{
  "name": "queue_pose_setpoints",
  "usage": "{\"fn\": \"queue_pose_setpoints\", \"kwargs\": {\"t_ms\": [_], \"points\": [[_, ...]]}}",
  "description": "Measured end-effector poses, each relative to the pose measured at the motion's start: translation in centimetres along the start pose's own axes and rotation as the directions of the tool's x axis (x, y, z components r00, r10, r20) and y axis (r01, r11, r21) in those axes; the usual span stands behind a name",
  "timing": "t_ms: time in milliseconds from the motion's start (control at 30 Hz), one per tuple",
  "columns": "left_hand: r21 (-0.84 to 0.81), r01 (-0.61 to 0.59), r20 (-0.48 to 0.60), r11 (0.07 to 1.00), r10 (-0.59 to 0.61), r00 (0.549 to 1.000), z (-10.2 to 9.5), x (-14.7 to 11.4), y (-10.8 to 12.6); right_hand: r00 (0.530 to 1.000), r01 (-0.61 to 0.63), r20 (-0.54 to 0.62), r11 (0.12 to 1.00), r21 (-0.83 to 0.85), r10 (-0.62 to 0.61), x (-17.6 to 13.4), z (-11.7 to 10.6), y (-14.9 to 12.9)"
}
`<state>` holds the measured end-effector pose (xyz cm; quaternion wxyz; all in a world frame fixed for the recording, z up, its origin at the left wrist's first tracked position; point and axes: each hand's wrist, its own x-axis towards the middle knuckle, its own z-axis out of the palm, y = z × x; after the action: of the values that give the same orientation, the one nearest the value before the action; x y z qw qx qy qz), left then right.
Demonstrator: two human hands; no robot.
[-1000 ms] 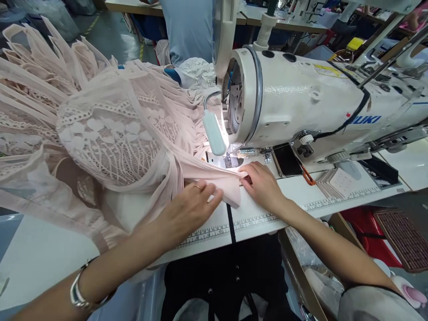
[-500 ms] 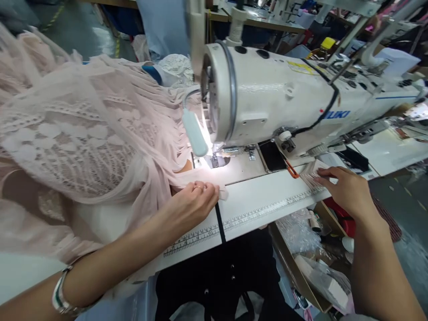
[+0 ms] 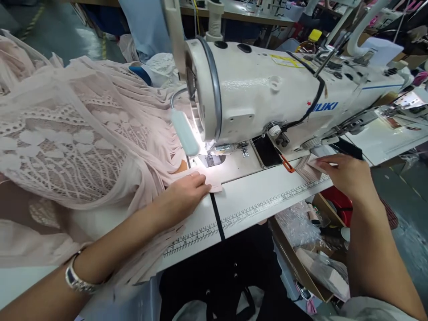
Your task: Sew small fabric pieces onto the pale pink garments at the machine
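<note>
Pale pink sheer fabric with lace (image 3: 100,147) is heaped left of a white sewing machine (image 3: 254,89). My left hand (image 3: 187,191) is closed on the fabric's front edge, just in front of the lit needle area (image 3: 212,158). A flat end of the fabric (image 3: 216,186) sticks out past its fingertips. Over on the right, my right hand (image 3: 347,176) pinches the top piece of a fanned stack of small pinkish fabric strips (image 3: 308,170) on the table. Its thumb and forefinger meet at the piece's corner.
A ruler strip (image 3: 261,207) runs along the table's front edge. An orange-handled tool (image 3: 287,164) and a dark tray (image 3: 266,152) lie beside the machine bed. Below the right side stands a cardboard box (image 3: 301,267) with plastic bags. A small lamp (image 3: 185,133) hangs by the needle.
The view has shifted slightly, with the machine now further left. My left hand lies flatter on the fabric edge. My right hand has lifted the stack's top piece a little.
</note>
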<state>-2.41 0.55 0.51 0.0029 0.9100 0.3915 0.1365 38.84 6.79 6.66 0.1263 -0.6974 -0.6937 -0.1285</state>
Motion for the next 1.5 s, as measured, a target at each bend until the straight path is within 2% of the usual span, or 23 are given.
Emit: {"fn": "queue_pose_setpoints", "kwargs": {"t_ms": [33,100,133,167,233,267,333,400,467,533,600,633,733,800,833,933,1000,1067,1167,1267,1333,1433,1500], "points": [[-0.09,0.053,-0.02,0.995,-0.055,0.998,0.2,0.0,-0.4,0.994,-0.016,-0.111,1.0,0.004,0.016,-0.2,0.1,-0.5],[-0.232,0.118,-0.045,0.966,-0.131,0.99,0.5,0.0,-0.9,0.946,-0.046,-0.315,0.995,0.092,0.073,-0.9,0.2,-2.3],[-0.281,0.128,-0.047,0.951,-0.147,0.988,0.6,0.1,-0.9,0.931,-0.013,-0.355,0.982,0.19,0.081,-1.3,0.3,-3.5],[-0.309,0.132,-0.048,0.942,-0.154,0.987,0.7,0.1,-0.9,0.936,0.049,-0.343,0.941,0.335,0.073,-1.7,0.4,-4.9],[-0.299,0.133,-0.047,0.945,-0.154,0.987,0.8,0.2,-0.6,0.986,0.132,-0.162,0.747,0.652,-0.032,-2.3,0.9,-7.9],[-0.264,0.126,-0.053,0.956,-0.145,0.988,0.7,0.3,-0.4,0.985,0.147,-0.048,0.659,0.738,-0.166,-2.4,1.3,-9.3],[-0.142,0.112,-0.084,0.984,-0.125,0.989,0.5,0.2,-0.1,0.934,0.147,0.074,0.565,0.812,-0.35,-2.2,2.5,-11.9],[0.013,0.097,-0.128,0.995,-0.095,0.987,0.2,-0.2,-0.2,0.886,0.158,0.155,0.597,0.787,-0.438,-1.7,4.0,-13.7],[0.129,0.038,-0.115,0.991,-0.023,0.993,0.0,-0.9,-0.6,0.873,0.211,0.177,0.679,0.703,-0.455,-1.1,5.4,-14.9],[0.18,-0.051,-0.028,0.982,0.056,0.998,0.0,-1.8,-0.7,0.879,0.31,0.125,0.749,0.585,-0.461,-0.8,6.4,-15.7],[0.23,-0.037,0.071,0.973,0.022,0.997,0.2,-2.9,-0.3,0.866,0.419,0.057,0.783,0.459,-0.497,-1.0,6.7,-16.3],[0.271,0.01,0.106,0.962,-0.04,0.994,0.2,-3.4,0.0,0.844,0.474,0.042,0.781,0.407,-0.535,-1.2,6.6,-16.5],[0.377,0.099,0.188,0.921,-0.18,0.966,-0.4,-3.9,1.0,0.726,0.624,0.103,0.714,0.317,-0.68,-2.3,5.8,-17.3],[0.39,0.051,0.221,0.919,-0.148,0.964,-1.0,-3.3,1.2,0.67,0.68,0.152,0.683,0.266,-0.727,-2.9,5.4,-17.6],[0.399,0.014,0.216,0.917,-0.108,0.97,-1.2,-2.7,1.1,0.662,0.693,0.161,0.68,0.241,-0.732,-3.0,5.2,-17.7],[0.466,-0.129,0.149,0.875,0.066,0.987,-1.1,-0.5,0.4,0.666,0.703,0.151,0.683,0.198,-0.73,-2.8,5.2,-17.8],[0.49,-0.201,0.128,0.848,0.159,0.979,-0.3,0.9,0.4,0.672,0.7,0.167,0.692,0.174,-0.722,-2.5,5.4,-18.0],[0.494,-0.197,0.149,0.847,0.141,0.979,0.7,1.9,1.1,0.684,0.683,0.21,0.714,0.155,-0.699,-2.1,5.6,-18.2],[0.562,-0.1,0.16,0.821,0.01,0.987,1.7,2.7,3.0,0.712,0.632,0.261,0.757,0.167,-0.652,-1.5,5.8,-18.7],[0.58,-0.001,0.132,0.815,-0.093,0.987,1.7,2.5,4.2,0.737,0.584,0.254,0.779,0.228,-0.626,-1.0,6.1,-19.3],[0.555,-0.007,0.11,0.832,-0.065,0.992,1.5,2.3,4.0,0.743,0.557,0.239,0.776,0.295,-0.625,-0.7,6.4,-19.8],[0.508,-0.051,0.04,0.86,0.036,0.999,1.5,1.8,2.2,0.763,0.478,0.237,0.773,0.417,-0.601,-0.5,6.8,-20.7],[0.432,0.013,-0.019,0.902,-0.006,1.0,1.8,1.4,0.8,0.786,0.385,0.263,0.776,0.499,-0.559,-0.5,7.0,-21.1]]}}
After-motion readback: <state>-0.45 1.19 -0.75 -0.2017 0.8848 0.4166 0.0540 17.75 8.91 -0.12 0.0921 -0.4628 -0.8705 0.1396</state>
